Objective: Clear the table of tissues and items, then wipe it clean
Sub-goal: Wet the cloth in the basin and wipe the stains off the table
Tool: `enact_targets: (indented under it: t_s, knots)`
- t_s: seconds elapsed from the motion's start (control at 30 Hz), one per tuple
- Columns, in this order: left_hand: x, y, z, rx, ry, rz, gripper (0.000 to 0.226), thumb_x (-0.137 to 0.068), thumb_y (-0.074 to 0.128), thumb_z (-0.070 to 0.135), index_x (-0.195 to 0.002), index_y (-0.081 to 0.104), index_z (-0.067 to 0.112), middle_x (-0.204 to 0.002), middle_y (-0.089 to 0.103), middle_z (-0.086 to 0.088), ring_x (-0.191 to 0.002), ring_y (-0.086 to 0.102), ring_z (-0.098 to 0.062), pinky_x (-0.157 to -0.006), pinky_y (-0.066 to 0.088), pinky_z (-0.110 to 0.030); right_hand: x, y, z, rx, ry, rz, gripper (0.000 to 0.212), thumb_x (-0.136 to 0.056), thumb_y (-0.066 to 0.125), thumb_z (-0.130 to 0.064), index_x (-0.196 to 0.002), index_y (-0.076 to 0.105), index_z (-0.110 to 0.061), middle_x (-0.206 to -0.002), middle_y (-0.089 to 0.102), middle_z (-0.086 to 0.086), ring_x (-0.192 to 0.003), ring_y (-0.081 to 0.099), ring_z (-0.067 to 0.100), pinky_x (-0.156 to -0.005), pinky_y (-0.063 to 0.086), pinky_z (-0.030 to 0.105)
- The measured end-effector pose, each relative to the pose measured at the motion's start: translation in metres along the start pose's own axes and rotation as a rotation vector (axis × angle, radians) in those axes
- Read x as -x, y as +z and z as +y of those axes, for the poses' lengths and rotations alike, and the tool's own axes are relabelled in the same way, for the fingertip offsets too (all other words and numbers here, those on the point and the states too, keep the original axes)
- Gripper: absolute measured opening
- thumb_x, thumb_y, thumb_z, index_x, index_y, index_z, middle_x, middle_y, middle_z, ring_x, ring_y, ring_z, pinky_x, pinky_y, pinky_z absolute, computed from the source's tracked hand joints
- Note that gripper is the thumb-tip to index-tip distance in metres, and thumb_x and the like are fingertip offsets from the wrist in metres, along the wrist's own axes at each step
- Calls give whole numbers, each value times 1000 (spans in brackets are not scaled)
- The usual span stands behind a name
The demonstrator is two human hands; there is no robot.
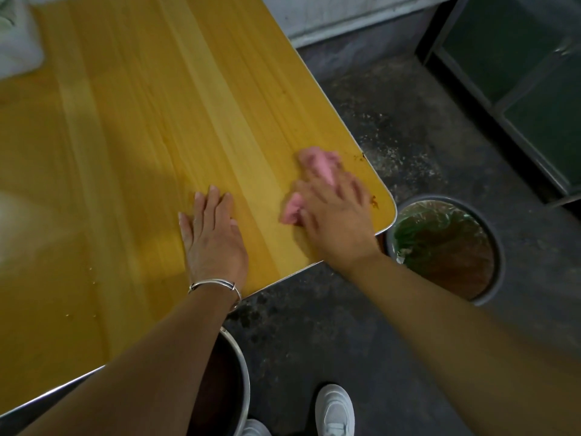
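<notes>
Cloth (317, 163): pink, crumpled, on the bench (157, 105) by its near right corner.
Right grip (336, 218): fingers spread flat, pressing the cloth; blurred.
Left grip (213, 237): flat, palm down, left of the cloth, holding nothing.
Bench: yellow wood, brown stains (373, 201) at the corner.
Floor (361, 294): dark, speckled; lined bin (440, 199) right of the corner.

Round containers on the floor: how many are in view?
2. A bag-lined bin beside the table corner, and a metal pot partly hidden under the left forearm. The table may hide more.
</notes>
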State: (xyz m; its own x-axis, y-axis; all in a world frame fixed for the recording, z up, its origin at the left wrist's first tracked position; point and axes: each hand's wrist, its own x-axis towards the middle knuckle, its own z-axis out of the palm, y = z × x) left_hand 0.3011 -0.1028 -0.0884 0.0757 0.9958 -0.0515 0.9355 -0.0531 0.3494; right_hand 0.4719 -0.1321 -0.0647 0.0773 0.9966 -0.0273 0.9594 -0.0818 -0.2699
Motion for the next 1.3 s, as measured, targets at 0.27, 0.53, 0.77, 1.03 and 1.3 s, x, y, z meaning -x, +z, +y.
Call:
enact_targets:
  t_s: [0.27,0.53,0.77,1.03,1.3]
  knots:
    - [-1,1,3,-37,1,-7,46,-99,23,19,-145,19,22,-156,7,5,-144,-6,-15,-117,-10,-37,-58,6,-18,-27,271,-30,48,-98,33,-26,-146,27,-18,-158,12,2,-144,-12,36,-116,-4,55]
    - [-1,-2,3,-43,-12,-40,46,-99,22,19,-145,18,22,-156,4,5,-144,-7,-14,-118,-9,-38,1,3,11,41,225,58,49,-95,31,-41,-142,35,-29,-155,23,-7,-145,7,30,-116,3,47]
    - [-2,2,-2,-42,4,3,46,-98,26,19,-144,21,22,-156,9,4,-145,-4,-15,-117,-8,-39,-39,17,-52,-74,134,-61,51,-96,32,-32,-146,26,-25,-158,7,-5,-144,-10,34,-116,-2,52]
    - [-2,-3,-2,-27,7,-31,46,-99,25,19,-145,18,23,-156,5,5,-144,-6,-14,-118,-8,-39,4,3,14,5,297,58,50,-95,35,-28,-145,30,-28,-157,14,-9,-143,8,35,-118,6,50]
    - [-2,-3,-3,-21,6,-33,46,-99,25,17,-144,19,22,-156,6,4,-144,-6,-15,-118,-8,-39,-1,19,-51,-33,142,2,52,-97,31,-32,-147,25,-19,-157,17,-1,-145,2,31,-117,-6,43]
